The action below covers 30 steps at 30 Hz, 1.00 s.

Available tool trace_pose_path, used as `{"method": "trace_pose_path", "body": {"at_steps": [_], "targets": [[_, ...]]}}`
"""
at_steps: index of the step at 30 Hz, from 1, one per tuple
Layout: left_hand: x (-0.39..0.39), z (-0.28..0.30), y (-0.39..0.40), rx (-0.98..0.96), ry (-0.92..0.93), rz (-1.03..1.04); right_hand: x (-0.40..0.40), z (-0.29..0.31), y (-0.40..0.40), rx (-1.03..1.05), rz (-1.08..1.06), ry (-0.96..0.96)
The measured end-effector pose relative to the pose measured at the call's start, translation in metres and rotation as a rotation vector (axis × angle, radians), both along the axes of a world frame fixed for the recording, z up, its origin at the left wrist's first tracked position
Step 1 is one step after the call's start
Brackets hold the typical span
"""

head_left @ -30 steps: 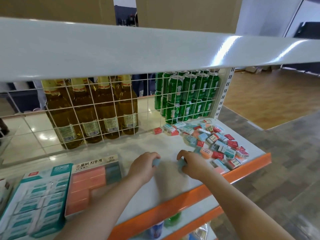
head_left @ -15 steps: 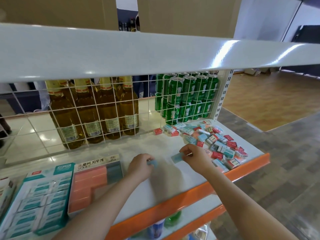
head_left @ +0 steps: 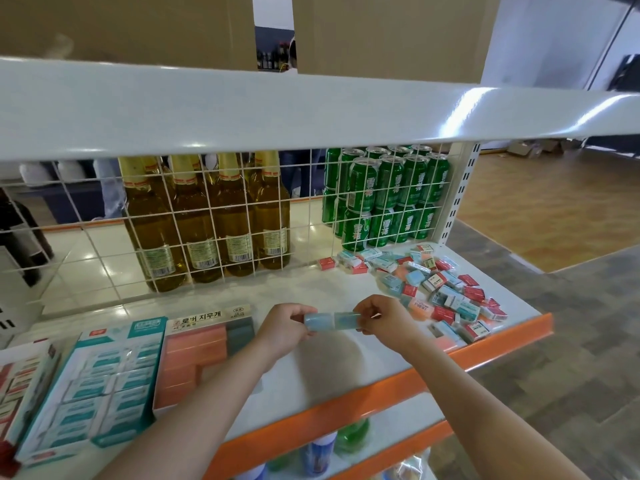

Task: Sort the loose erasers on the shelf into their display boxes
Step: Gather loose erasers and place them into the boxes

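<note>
My left hand (head_left: 284,329) pinches a pale blue eraser (head_left: 317,321) just above the white shelf (head_left: 329,368). My right hand (head_left: 384,317) pinches a second blue eraser (head_left: 344,320), its end touching the first so the two line up in a row. A heap of loose erasers (head_left: 436,289) in red, blue, orange and white lies on the right of the shelf. Left of my hands stands a display box (head_left: 197,355) with orange and grey-blue erasers, beside it a teal-edged box (head_left: 100,386) of white-and-teal erasers.
A third box (head_left: 20,382) of red-labelled erasers sits at the far left edge. Behind a white wire grid (head_left: 221,216) stand amber bottles (head_left: 204,216) and green cans (head_left: 384,195). A white upper shelf (head_left: 311,105) overhangs. The shelf's orange front lip (head_left: 398,379) runs below my forearms.
Both hands have lifted off the shelf and come together, each bringing a blue eraser; the two erasers now meet end to end between my hands.
</note>
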<state>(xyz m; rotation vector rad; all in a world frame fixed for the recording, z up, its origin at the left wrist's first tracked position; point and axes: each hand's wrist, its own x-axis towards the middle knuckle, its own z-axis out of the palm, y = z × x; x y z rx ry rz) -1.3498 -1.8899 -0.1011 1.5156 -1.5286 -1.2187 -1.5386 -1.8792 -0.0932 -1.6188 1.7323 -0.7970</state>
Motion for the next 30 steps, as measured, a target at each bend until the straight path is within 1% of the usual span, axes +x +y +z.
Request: {"method": "trace_pose_path", "body": {"at_steps": [4,7,12,17,21,24,26,30], "targets": [[0.003,0.000,0.003,-0.024,-0.005,0.056,0.002,0.002,0.000,-0.003,0.006,-0.005],[0.010,-0.003,0.006,-0.107,-0.090,0.098,0.005,0.003,-0.001,-0.014,0.010,0.003],[0.028,0.000,0.018,-0.195,-0.125,0.182,0.024,0.005,-0.003,-0.047,0.014,-0.032],[0.060,0.008,0.030,-0.265,-0.225,0.294,0.056,0.008,-0.004,-0.069,0.090,-0.006],[0.088,0.010,0.044,-0.245,-0.273,0.325,0.085,0.010,-0.001,-0.077,0.139,-0.048],[0.106,0.009,0.051,-0.265,-0.302,0.327,0.106,0.011,0.003,-0.068,0.171,-0.049],[0.116,0.009,0.057,-0.252,-0.352,0.313,0.118,0.011,0.005,-0.052,0.202,-0.001],[0.129,0.006,0.064,-0.179,-0.455,0.248,0.137,0.012,0.008,-0.032,0.236,0.186]]}}
